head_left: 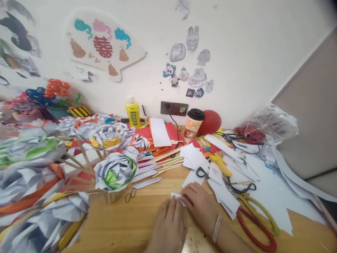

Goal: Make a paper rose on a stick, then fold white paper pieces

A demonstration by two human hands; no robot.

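Both of my hands rest on the wooden table at the bottom centre, around a small white piece of paper. My left hand has its fingers held together and pressing on the paper's near side. My right hand is bent over the right edge, its fingertips gripping the paper close to the left fingers. Much of the sheet is hidden under the fingers. Cut white paper pieces lie just beyond my right hand. To the left stands a paper flower in white and green.
More paper flowers fill the left side. Wooden sticks lie mid-table. At right are a yellow glue gun, large scissors and white sheets. A lidded cup, a red balloon and a yellow-green bottle stand near the wall.
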